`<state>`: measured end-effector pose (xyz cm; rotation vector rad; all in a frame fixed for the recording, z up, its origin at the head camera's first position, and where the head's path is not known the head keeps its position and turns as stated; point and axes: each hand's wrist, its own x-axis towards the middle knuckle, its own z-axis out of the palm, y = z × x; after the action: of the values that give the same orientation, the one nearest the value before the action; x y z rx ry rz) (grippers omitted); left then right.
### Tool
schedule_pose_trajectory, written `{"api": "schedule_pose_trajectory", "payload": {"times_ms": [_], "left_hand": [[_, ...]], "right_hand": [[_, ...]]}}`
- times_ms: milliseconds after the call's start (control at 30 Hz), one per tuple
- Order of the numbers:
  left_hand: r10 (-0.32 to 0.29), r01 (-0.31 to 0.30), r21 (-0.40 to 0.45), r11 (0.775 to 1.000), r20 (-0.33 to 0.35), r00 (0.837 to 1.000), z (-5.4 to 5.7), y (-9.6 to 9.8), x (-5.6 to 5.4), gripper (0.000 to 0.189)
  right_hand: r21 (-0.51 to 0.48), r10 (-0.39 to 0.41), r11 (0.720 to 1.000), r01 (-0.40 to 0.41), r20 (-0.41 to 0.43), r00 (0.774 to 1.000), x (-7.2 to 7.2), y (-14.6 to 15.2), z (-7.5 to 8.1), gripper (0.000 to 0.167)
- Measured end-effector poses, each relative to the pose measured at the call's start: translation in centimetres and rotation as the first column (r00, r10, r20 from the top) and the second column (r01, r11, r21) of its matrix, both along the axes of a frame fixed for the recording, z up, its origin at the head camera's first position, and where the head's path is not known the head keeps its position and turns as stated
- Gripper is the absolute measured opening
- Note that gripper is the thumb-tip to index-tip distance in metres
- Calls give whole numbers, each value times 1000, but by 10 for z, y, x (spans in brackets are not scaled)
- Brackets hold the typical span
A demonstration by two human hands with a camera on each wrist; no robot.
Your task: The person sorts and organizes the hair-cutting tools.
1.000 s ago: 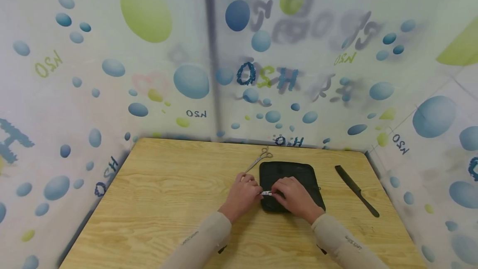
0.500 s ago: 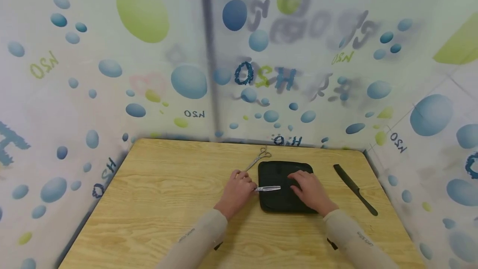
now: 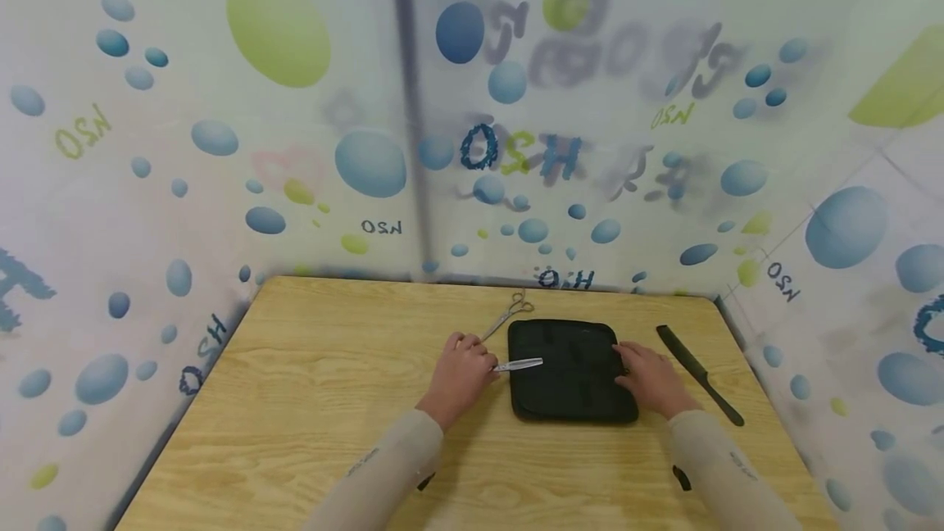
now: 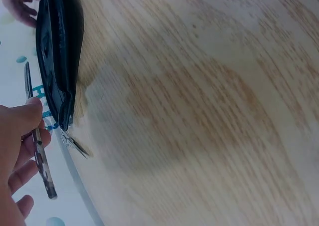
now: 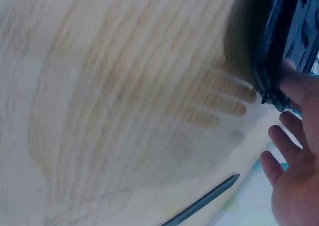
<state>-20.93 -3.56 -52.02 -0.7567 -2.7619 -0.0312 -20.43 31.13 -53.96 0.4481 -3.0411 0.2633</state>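
In the head view my left hand (image 3: 463, 371) holds a pair of slim silver scissors (image 3: 525, 365), their blade pointing right over the left part of a flat black zip case (image 3: 564, 400). The left wrist view shows the scissors (image 4: 44, 166) edge-on between thumb and fingers. My right hand (image 3: 652, 379) is at the right edge of the case. In the right wrist view its thumb (image 5: 298, 86) lies against the case beside the zip end, the other fingers spread and loosely bent. The scissors' handles are mostly hidden by the left hand.
A second pair of scissors (image 3: 509, 314) lies behind the left hand, handles toward the wall. To the right of the case is a black comb (image 3: 696, 371) with a long handle. All rest on a light wooden table (image 3: 332, 367) against patterned walls (image 3: 310, 146).
The right hand has let go of the scissors' blade and moved right to the case's right edge. The left hand, still holding the scissors, has drifted slightly left and back.
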Motion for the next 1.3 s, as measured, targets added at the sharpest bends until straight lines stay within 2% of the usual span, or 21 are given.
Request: {"api": "schedule_pose_trajectory", "payload": {"times_ms": [100, 267, 433, 600, 800, 1067, 1300], "left_hand": [[4, -4, -1, 1000, 1, 1000, 0, 0, -1, 20], [26, -26, -28, 999, 20, 999, 1, -1, -3, 21], [39, -38, -34, 999, 13, 999, 3, 0, -4, 20], [55, -55, -53, 997, -4, 998, 4, 0, -7, 20], [68, -69, -85, 994, -16, 998, 5, -2, -10, 21], [96, -92, -135, 987, 22, 995, 3, -8, -14, 24], [84, -78, -148, 986, 36, 996, 1, -11, -13, 22]], "right_hand": [[1, 5, 1000, -5, 102, 995, 0, 2, 2, 72], [16, 14, 1000, -19, 250, 968, -1, 1, 7, 95], [32, 27, 999, -40, 345, 938, 1, -2, 10, 106], [30, 49, 998, -64, 362, 931, 7, -4, 8, 111], [24, 80, 995, -93, 333, 939, 16, -9, 6, 111], [22, 90, 994, -103, 338, 937, 28, -20, 6, 112], [45, 115, 990, -135, 308, 944, 37, -28, 7, 114]]}}
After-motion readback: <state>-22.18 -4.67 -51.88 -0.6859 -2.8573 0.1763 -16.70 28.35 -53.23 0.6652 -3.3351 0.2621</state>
